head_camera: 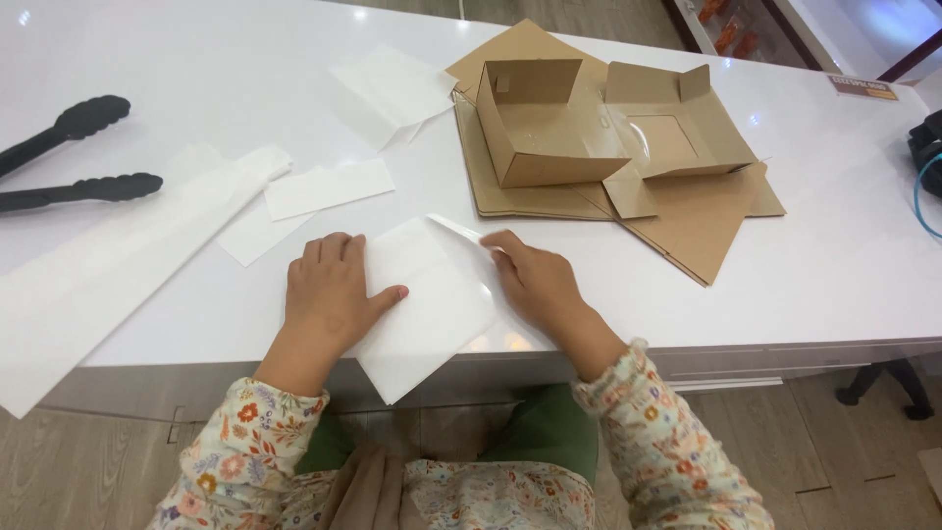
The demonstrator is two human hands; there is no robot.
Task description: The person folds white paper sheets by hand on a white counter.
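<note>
A white sheet of paper point(432, 304) lies at the near edge of the white table point(834, 265), its lower corner hanging over the edge. My left hand point(329, 290) rests flat on the sheet's left side, thumb stretched onto the paper. My right hand point(535, 280) pinches the sheet's upper right corner, which is lifted and folded over slightly. Both wrists wear floral sleeves.
Black tongs point(78, 157) lie at the far left. More white paper sheets point(324, 186) are spread left and behind, and one long sheet point(88, 285) overhangs the near edge. An open brown cardboard box point(549, 123) with a window lid sits on flat cardboard blanks point(687, 226) at the back right.
</note>
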